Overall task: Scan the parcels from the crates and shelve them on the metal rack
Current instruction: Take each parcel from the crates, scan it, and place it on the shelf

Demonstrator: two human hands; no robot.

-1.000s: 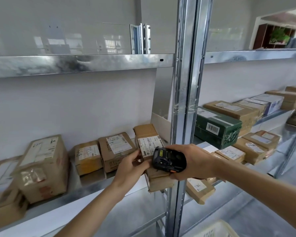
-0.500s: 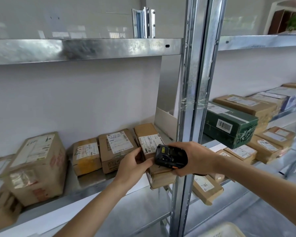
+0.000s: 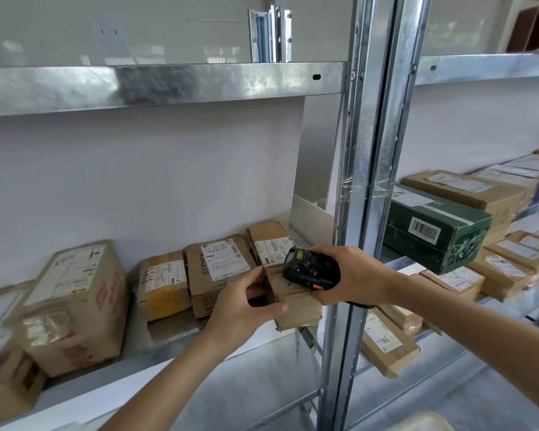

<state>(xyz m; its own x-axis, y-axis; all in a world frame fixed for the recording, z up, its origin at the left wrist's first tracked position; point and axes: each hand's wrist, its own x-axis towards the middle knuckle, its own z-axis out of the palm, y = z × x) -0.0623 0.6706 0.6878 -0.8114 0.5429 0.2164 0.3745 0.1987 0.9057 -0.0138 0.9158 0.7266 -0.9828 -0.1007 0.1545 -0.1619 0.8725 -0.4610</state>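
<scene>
The person is at the step of putting a parcel on the shelf. The left hand (image 3: 240, 309) holds a long brown cardboard parcel (image 3: 288, 293) with a white paper label on top. The fingers curl round its near end, with the thumb on top. The parcel lies on the shiny metal rack (image 3: 360, 181), just left of the rack's tall upright post. Its near end sticks out past the front edge of the shelf.

The right hand (image 3: 352, 276) holds a small black handheld scanner (image 3: 311, 270) with an orange button on its side. The fingers wrap all the way round it. The scanner hangs right over the parcel, just left of the post, and its window faces the label. I cannot tell if it is reading the label right now.

Further left of the post, three more brown cardboard boxes stand in a row on the same shelf. The nearest of them (image 3: 221, 269) looks to be touching the parcel. Right of the post sits a dark green box with a barcode sticker (image 3: 436, 228).

Next, I think the parcel needs a gentle push toward the back wall so it lines up with the others. It should slide straight, so it does not bump the box beside it or the post.
</scene>
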